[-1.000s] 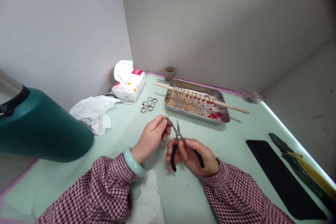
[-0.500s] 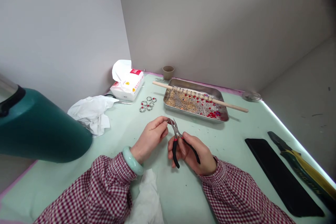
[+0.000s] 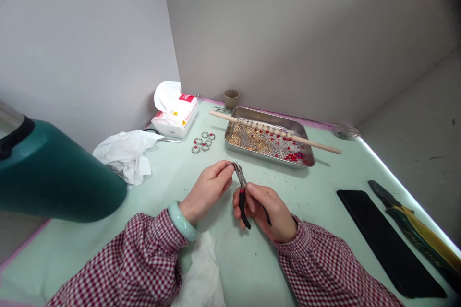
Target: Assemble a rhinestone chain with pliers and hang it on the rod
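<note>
My right hand [image 3: 268, 208] is wrapped round black-handled needle-nose pliers [image 3: 242, 199], whose slim jaws point up and left. The jaw tips meet the fingertips of my left hand [image 3: 211, 186]. That hand pinches something small and dark at the tips; it is too small to make out, and the fingers partly hide it. Beyond my hands lies a metal tray [image 3: 264, 152] of gold, clear and red beads. A wooden dowel [image 3: 320, 146] strung with small rings rests across the tray. Several beaded rings [image 3: 203, 143] with red beads lie left of the tray.
A green bottle [image 3: 65, 172] stands at the left, beside crumpled tissue [image 3: 126, 153] and a tissue pack [image 3: 176, 115]. A small brown cup [image 3: 231, 99] is at the back. At right lie a black case [image 3: 389, 242] and yellow-green cutters [image 3: 414, 228]. More tissue [image 3: 203, 273] lies near my left sleeve.
The pliers' jaws and handles have closed together, and the tips have shifted slightly left to my left fingertips. My left hand has barely moved.
</note>
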Tool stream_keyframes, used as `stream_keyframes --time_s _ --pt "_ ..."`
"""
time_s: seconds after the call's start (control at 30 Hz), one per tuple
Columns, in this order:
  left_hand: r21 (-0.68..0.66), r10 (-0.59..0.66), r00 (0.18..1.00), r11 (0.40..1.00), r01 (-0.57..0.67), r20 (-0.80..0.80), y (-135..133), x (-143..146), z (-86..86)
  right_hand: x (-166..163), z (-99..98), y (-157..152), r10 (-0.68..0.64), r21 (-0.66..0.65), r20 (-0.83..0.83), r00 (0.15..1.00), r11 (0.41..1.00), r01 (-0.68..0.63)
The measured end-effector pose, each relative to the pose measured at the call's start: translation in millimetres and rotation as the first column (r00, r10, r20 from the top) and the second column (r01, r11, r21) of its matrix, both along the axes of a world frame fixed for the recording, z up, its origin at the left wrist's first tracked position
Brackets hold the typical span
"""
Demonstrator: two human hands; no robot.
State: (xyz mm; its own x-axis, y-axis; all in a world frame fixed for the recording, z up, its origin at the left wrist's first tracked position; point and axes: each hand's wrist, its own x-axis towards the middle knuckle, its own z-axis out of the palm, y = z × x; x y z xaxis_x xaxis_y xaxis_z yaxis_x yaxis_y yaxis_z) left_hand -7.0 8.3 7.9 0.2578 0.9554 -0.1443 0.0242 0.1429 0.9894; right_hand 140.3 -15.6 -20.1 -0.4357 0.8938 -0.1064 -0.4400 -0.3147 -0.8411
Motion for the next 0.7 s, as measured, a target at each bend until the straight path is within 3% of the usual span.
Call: stream_keyframes --time_s 0.4,0.7 --pt "0.202 0.053 0.980 0.979 -0.013 -0.193 4.9 0.2 -12.2 3.6 3.7 1.2 0.048 -0.082 -0.060 0.997 0.995 -0.053" --pt "0.308 0.159 0.928 0.950 -0.051 -0.336 1.5 -1.4 -8.0 5.4 3.4 3.1 0.069 -0.147 -0.131 0.989 0.985 -0.088"
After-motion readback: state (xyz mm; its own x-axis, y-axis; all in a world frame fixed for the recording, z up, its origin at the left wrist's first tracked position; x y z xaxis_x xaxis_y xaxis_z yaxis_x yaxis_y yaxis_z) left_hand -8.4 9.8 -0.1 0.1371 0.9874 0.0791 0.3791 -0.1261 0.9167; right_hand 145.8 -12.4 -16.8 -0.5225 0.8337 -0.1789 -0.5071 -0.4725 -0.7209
